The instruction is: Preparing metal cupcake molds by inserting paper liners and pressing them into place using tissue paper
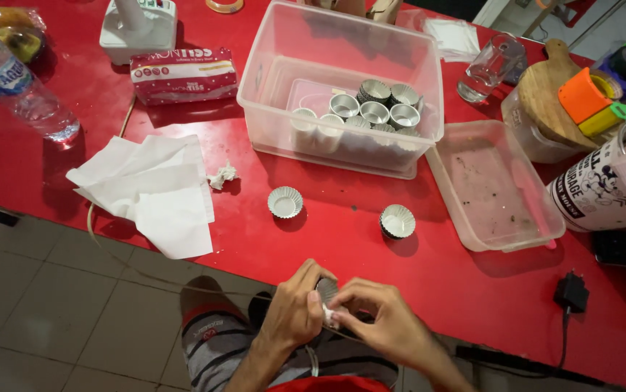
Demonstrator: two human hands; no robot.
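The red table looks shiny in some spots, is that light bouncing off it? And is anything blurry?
Yes: in the head view the red table shows soft pale glare near the clear lid. The fluted cups cast short dark shadows, so the light comes from above. The left hand and right hand look slightly soft around the small cup they hold; the view's edges bend a little.

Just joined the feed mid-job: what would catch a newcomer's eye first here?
The bright red table fills the view, with a clear plastic tub of stacked fluted metal cups at its middle. At the near edge the left hand and right hand together grip one such cup.
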